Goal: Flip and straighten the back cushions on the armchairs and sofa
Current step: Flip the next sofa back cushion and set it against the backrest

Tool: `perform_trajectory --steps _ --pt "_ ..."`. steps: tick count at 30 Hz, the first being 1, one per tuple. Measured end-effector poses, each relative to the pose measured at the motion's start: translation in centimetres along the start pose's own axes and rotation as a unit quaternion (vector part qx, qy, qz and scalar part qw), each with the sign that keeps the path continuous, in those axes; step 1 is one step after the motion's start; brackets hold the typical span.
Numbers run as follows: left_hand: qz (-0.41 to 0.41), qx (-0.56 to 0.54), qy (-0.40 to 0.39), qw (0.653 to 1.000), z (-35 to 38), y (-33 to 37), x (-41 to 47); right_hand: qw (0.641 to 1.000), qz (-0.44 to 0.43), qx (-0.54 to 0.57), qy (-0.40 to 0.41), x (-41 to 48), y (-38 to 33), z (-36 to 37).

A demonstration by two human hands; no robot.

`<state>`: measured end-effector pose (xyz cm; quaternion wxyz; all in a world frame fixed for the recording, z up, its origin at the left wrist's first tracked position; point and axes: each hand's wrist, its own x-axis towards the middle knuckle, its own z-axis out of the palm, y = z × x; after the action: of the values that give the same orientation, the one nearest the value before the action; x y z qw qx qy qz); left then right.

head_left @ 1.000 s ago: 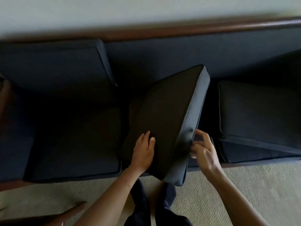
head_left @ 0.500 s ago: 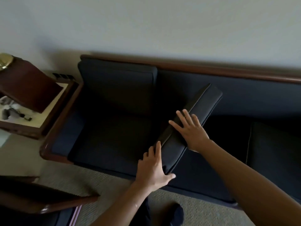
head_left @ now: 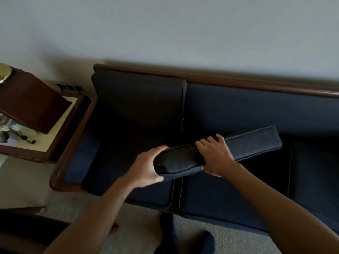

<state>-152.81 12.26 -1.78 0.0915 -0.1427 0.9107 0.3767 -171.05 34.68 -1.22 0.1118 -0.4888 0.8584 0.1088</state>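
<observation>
A dark navy back cushion [head_left: 253,143] is held edge-on above the middle seat of the sofa [head_left: 256,109], tilted so its far end rises to the right. My left hand [head_left: 146,167] cups its near end. My right hand [head_left: 216,154] grips over its top edge a little further along. Another back cushion [head_left: 141,105] stands upright against the sofa's left end. The sofa back behind the held cushion is bare.
A wood-framed side table [head_left: 53,136] with small items and a dark lamp shade [head_left: 31,103] stands left of the sofa. A dark wooden chair arm [head_left: 23,217] is at the lower left. Beige carpet [head_left: 238,241] and my feet are below.
The cushion has turned from steeply tilted to nearly level, edge toward me. My right hand has closed over its top edge and my left hand has slid onto its near end.
</observation>
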Motion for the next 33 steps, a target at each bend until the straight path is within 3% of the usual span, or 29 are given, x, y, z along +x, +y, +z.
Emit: perform_trajectory --steps 4,7,11,14,17,20,26,31,33 --pt "-0.022 -0.083 0.019 0.996 -3.2 -4.3 1.7 0.993 0.034 0.107 0.036 1.6 -3.6 -0.2" --pt "-0.083 -0.099 0.04 0.991 -2.9 -6.4 2.1 0.982 0.033 0.177 0.057 2.5 -6.1 1.4" --pt "-0.111 -0.288 0.032 0.951 -2.5 -6.0 3.3 0.971 0.065 0.203 0.105 2.1 -6.0 3.5" --pt "-0.168 -0.292 0.15 0.929 -0.9 -5.2 4.8 0.966 0.101 0.206 0.123 0.8 -4.7 4.5" --pt "-0.19 -0.278 0.286 0.897 0.6 -4.5 5.3 0.946 0.193 0.204 0.162 -0.4 -2.4 5.7" --pt "-0.187 -0.352 0.336 0.853 0.8 -4.1 5.8 0.918 0.294 0.193 0.183 -1.6 0.8 7.4" --pt "-0.181 -0.407 0.337 0.83 1.2 -5.0 7.2 0.83 0.44 0.249 0.237 -2.4 6.1 8.9" --pt "-0.199 -0.449 0.352 0.797 2.0 -4.6 8.2 0.663 0.505 0.455 0.314 -2.5 8.6 9.3" --pt "-0.213 -0.432 0.38 0.79 2.5 -3.6 8.9 0.623 0.501 0.498 0.337 -2.4 9.4 9.4"
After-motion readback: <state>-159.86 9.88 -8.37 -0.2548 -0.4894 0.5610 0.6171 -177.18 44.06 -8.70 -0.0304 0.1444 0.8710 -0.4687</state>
